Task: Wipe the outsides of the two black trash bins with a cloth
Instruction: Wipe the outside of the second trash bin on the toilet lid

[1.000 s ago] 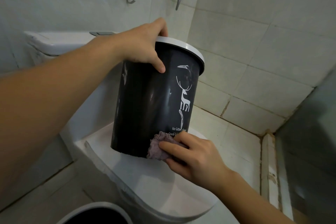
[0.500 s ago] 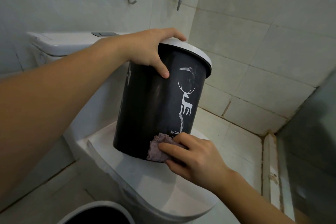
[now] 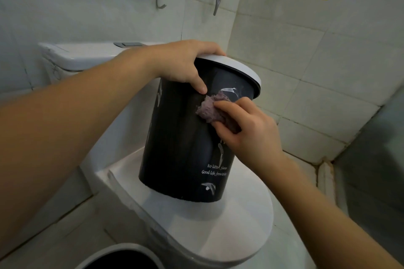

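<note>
Left hand (image 3: pixel 182 64): curled over the white rim of the bin (image 3: pixel 185 146), thumb pressed on the black wall, so the bin is held tilted on the toilet lid (image 3: pixel 244 220). Right hand (image 3: pixel 247 129): a bunched cloth (image 3: pixel 209 108) is pinched and pressed high on the wall. A second bin (image 3: pixel 122 256) is seen below. Risk: the tilted base may be skidded off the smooth lid by hard strokes.

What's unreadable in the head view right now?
- Second bin: cut off by the bottom edge; only part of its rim shows.
- Deer print on the held bin: covered by the cloth and right hand.
- Bin's far side: faces away.
- Left hand: fingertips hidden over the lid.
</note>
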Demonstrator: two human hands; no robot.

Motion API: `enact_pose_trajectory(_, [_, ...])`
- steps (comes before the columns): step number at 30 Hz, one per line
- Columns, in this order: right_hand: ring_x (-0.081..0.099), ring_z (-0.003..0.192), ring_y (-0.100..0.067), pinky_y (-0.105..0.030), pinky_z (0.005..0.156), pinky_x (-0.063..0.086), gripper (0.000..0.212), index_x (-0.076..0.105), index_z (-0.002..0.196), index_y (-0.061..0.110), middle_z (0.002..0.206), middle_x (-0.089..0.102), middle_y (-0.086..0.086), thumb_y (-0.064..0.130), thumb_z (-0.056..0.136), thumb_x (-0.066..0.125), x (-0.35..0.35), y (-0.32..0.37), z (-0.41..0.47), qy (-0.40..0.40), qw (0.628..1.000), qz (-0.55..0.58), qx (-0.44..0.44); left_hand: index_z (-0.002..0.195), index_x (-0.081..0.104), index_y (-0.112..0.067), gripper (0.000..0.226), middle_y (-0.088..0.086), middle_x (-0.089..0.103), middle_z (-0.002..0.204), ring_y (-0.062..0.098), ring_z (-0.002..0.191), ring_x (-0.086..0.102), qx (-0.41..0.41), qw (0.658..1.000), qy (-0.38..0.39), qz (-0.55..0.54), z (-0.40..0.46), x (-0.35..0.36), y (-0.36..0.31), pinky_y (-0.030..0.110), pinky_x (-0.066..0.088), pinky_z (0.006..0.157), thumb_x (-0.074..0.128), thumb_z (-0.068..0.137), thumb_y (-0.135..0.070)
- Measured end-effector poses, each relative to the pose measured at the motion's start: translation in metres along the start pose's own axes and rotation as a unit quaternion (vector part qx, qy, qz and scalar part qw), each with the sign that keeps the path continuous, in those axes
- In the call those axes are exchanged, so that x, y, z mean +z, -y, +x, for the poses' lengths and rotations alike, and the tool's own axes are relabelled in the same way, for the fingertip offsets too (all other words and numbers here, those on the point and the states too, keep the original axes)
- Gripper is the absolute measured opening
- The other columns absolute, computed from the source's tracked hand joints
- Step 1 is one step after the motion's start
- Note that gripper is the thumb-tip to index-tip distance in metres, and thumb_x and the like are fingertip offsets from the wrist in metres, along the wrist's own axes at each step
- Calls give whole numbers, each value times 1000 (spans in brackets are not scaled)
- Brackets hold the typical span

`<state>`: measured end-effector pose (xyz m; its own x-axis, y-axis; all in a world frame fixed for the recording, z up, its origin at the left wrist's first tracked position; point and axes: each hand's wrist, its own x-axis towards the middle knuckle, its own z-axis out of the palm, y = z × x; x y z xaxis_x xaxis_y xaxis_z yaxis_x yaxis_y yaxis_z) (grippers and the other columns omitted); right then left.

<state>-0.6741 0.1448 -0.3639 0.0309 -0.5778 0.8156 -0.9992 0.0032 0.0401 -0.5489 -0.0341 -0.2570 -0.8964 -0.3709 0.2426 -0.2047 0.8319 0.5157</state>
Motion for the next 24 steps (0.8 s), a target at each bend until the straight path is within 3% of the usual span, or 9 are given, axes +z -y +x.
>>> enact_pose_trajectory(3, [58, 67, -24, -35, 46, 50, 33, 70, 116, 21, 91, 59, -3, 34, 86, 66, 1, 9, -11, 12, 1000, -12, -17, 122, 54, -44, 70, -13, 64, 117, 12, 109, 61, 1, 1000, 1, -11, -2, 0, 0, 26, 49, 86, 85, 71, -8])
enact_pose_trajectory(9, [56, 69, -22, -31, 46, 47, 25, 71, 113, 20, 88, 59, -4, 30, 92, 62, -2, 9, -32, 77, 987, -35, -139, 116, 53, -49, 68, -20, 62, 111, 11, 107, 60, 2, 1000, 6, -8, -5, -2, -2, 24, 47, 84, 84, 71, -8])
enact_pose_trajectory(17, [61, 70, -31, -32, 52, 49, 34, 69, 117, 20, 95, 62, -6, 35, 86, 66, -9, -12, 29, -26, 998, -41, 32, 121, 52, -50, 66, -11, 61, 117, 11, 105, 59, 8, 1000, 20, 9, -7, -3, -9, 29, 51, 83, 79, 76, -11])
enact_pose_trajectory(24, [56, 69, -22, -32, 45, 47, 33, 70, 117, 21, 93, 60, -3, 32, 86, 67, -11, -1, 0, 46, 995, -37, -82, 125, 52, -48, 64, -13, 63, 116, 13, 106, 60, 5, 1000, 23, 11, -7, -2, -9, 35, 51, 90, 78, 79, -10])
